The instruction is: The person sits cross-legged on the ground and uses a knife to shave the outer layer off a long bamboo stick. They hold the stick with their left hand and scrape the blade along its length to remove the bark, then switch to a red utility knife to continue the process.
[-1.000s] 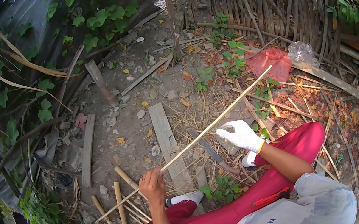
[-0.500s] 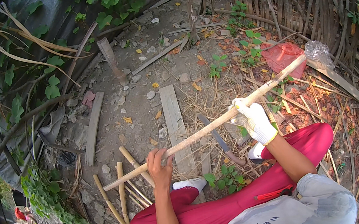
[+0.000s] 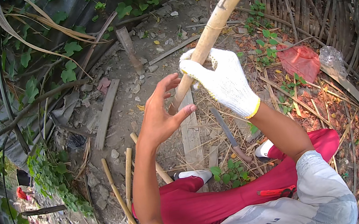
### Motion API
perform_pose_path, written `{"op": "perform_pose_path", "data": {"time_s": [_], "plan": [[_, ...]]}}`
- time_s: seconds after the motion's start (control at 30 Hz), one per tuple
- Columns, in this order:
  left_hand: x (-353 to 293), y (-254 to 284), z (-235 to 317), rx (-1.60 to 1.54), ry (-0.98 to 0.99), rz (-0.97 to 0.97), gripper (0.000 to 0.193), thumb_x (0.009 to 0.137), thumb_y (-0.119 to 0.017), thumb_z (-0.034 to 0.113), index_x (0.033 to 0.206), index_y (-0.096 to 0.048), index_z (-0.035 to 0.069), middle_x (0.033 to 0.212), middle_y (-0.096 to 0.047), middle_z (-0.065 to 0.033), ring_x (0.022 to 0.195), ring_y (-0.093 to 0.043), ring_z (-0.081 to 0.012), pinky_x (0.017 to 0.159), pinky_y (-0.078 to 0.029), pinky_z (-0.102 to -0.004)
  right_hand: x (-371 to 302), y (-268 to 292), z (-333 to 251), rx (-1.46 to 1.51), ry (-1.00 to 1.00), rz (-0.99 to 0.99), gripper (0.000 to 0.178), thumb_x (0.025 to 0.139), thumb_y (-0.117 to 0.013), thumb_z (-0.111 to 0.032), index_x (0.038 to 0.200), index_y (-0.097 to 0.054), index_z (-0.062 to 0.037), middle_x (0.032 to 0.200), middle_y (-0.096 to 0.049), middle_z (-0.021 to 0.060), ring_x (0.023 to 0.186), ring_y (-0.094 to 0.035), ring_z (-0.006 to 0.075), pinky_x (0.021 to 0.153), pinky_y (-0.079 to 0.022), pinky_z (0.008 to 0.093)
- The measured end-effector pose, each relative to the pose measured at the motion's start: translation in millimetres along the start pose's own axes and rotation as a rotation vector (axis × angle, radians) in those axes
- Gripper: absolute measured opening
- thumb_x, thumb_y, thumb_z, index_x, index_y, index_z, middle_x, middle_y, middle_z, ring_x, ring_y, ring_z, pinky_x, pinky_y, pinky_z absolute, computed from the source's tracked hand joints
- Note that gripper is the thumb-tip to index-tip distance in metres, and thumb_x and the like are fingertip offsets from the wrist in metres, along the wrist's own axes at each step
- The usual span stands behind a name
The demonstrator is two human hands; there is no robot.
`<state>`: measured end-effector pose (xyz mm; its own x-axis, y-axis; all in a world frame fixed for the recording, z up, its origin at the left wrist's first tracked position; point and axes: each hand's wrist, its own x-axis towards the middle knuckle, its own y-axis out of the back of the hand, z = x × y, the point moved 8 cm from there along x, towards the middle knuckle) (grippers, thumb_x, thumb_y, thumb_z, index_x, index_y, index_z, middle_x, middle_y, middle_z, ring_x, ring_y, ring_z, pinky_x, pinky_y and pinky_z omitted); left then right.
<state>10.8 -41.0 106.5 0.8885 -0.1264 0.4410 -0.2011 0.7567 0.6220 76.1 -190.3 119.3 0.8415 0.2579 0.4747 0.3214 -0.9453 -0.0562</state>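
Note:
A long pale bamboo pole (image 3: 217,22) slants up and away in front of me, its far end beyond the top of the view. My right hand (image 3: 228,79), in a white knitted glove, is closed around the pole at mid-view. Below it, my bare left hand (image 3: 157,114) is beside the pole's near end with fingers curved and thumb spread apart, so it is open. The lowest tip of the pole is partly hidden by that hand. On the ground beneath lies a long knife (image 3: 224,128) with a dark blade and brown handle.
Cut bamboo lengths (image 3: 118,193) lie left of my leg. A grey plank (image 3: 192,142) lies ahead of my foot, another board (image 3: 108,113) farther left. A red plastic bag (image 3: 301,63) rests by the slatted fence (image 3: 312,4). A red box cutter (image 3: 276,191) sits on my lap.
The pole has swung up from a low slant across my legs to a steep tilt nearer my view. My left hand has loosened from it; the right has risen with it.

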Motion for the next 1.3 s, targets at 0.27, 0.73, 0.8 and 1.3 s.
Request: {"op": "perform_pose_path", "data": {"time_s": [0.27,0.73,0.8,1.3], "plan": [[20.9,70.2,13.7,-0.180,0.031,0.202,0.031,0.096,-0.054,-0.005,0.127,-0.056,-0.002,0.096,-0.068,-0.0090,0.072,-0.061,-0.0106,0.062,-0.050,-0.0277,19.9,-33.5,-67.1,-0.437,0.490,0.008,0.057,0.086,-0.078,-0.034,0.128,-0.063,0.0002,0.110,-0.073,0.0142,0.098,-0.072,0.0187,0.088,-0.057,0.0344],[-20.8,152.5,-81.9,-0.709,-0.054,0.232,0.043,0.083,-0.053,-0.010,0.124,-0.059,-0.001,0.087,-0.056,-0.0067,0.067,-0.044,-0.0116,0.062,-0.038,-0.0268,-317.3,96.7,421.7,-1.073,-0.967,-0.709,0.066,0.079,-0.076,-0.050,0.115,-0.064,0.0032,0.114,-0.068,0.0263,0.110,-0.065,0.0391,0.096,-0.052,0.0455],[-12.5,150.9,-90.9,-0.817,-0.104,0.265,0.037,0.079,-0.056,-0.003,0.115,-0.063,-0.004,0.079,-0.053,-0.0060,0.061,-0.041,-0.0116,0.056,-0.034,-0.0273,-342.3,102.5,438.0,-1.136,-0.829,-0.688,0.063,0.078,-0.079,-0.047,0.114,-0.064,0.0016,0.115,-0.068,0.0262,0.111,-0.066,0.0381,0.096,-0.052,0.0450],[-3.1,146.2,-103.9,-0.948,-0.082,0.465,0.063,0.100,-0.036,0.068,0.082,-0.045,0.008,0.077,-0.042,-0.0043,0.070,-0.037,-0.0147,0.065,-0.034,-0.0297,-308.9,103.5,425.5,-1.042,-1.042,-0.383,0.058,0.079,-0.067,-0.023,0.128,-0.047,0.0014,0.114,-0.067,0.0283,0.112,-0.064,0.0412,0.098,-0.050,0.0461]]}}
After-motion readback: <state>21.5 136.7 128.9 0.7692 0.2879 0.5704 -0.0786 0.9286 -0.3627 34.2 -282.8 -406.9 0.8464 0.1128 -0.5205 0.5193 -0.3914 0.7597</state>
